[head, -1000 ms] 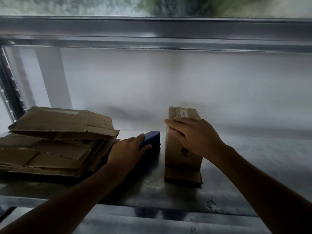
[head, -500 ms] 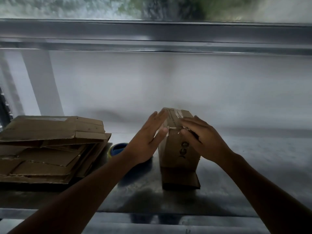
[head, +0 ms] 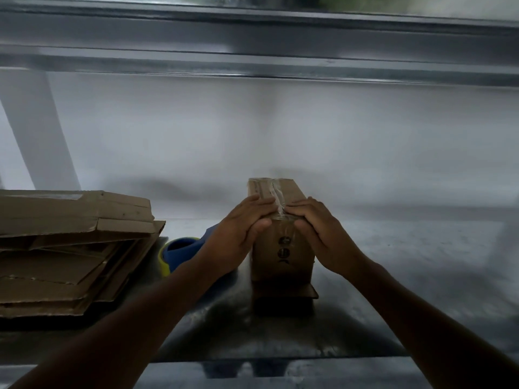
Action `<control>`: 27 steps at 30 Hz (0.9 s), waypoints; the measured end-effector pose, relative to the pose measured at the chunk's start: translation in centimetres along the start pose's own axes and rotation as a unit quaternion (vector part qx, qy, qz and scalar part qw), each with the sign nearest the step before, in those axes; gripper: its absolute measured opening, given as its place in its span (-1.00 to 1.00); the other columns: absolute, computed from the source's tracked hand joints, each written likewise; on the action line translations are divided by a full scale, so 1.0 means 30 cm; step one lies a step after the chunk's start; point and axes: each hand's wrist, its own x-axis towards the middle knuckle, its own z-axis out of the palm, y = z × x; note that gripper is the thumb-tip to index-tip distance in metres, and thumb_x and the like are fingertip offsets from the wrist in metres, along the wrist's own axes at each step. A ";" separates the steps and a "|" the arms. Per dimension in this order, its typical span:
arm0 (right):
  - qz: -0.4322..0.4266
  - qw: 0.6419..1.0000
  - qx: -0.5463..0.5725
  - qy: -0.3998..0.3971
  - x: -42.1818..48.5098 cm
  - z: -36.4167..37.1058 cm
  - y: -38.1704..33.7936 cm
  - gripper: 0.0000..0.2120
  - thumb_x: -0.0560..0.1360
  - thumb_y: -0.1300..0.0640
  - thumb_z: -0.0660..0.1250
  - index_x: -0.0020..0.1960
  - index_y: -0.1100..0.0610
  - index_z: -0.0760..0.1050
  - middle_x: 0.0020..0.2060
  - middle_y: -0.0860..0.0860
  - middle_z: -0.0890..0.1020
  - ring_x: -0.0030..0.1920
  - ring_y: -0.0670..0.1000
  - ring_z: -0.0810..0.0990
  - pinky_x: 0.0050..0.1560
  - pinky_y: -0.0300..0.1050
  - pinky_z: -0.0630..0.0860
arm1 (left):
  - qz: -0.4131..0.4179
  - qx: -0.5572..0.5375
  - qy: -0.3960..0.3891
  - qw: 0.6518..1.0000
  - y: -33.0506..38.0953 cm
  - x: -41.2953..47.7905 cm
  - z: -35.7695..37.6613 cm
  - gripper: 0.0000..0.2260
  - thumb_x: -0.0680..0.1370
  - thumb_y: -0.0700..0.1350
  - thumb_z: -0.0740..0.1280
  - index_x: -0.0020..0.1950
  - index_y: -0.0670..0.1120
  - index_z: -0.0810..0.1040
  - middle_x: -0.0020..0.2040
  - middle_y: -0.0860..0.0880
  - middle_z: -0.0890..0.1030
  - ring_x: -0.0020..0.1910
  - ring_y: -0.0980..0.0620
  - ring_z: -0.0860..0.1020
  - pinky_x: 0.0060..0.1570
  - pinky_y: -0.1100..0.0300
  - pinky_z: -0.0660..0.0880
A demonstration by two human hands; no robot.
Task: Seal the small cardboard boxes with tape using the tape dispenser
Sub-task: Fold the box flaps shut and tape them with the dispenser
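The left hand (head: 238, 234) and right hand (head: 323, 234) press flat, fingers spread, on either side of the clear tape (head: 276, 196) on the small cardboard box (head: 283, 248), which stands upright on the metal shelf (head: 421, 276). This looks like smoothing the tape down. The next move likely calls for the tape dispenser (head: 179, 251), just beyond the left wrist.

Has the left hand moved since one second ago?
Yes. The left hand went rightwards, off the blue tape dispenser, onto the small brown cardboard box.
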 end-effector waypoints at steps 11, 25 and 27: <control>0.090 0.988 0.120 0.035 -0.033 0.008 -0.043 -0.51 0.71 -0.07 -0.03 0.56 0.10 0.28 0.51 -0.04 0.35 0.51 -0.11 0.31 0.49 -0.15 0.27 | -0.018 -0.018 -0.034 0.999 0.004 0.013 -0.018 -0.54 0.69 0.15 0.08 0.55 0.04 0.37 0.57 0.10 0.32 0.60 0.16 0.14 0.53 0.37 0.05; 0.180 0.958 0.177 0.135 -0.045 0.088 -0.039 -0.61 0.69 0.01 -0.01 0.42 0.11 0.37 0.42 -0.16 0.38 0.45 -0.22 0.35 0.44 -0.22 0.31 | -0.040 -0.046 -0.038 0.997 0.018 0.000 -0.014 -0.60 0.70 0.07 0.12 0.52 0.04 0.42 0.58 0.09 0.31 0.60 0.16 0.13 0.48 0.45 0.03; 0.184 0.955 0.189 0.134 -0.037 0.086 -0.047 -0.55 0.70 -0.05 -0.03 0.53 0.05 0.28 0.51 -0.10 0.28 0.51 -0.23 0.25 0.49 -0.24 0.24 | -0.045 -0.055 -0.055 0.996 0.037 0.006 -0.027 -0.58 0.70 0.07 0.10 0.56 0.08 0.32 0.61 0.13 0.20 0.61 0.19 0.06 0.48 0.44 0.00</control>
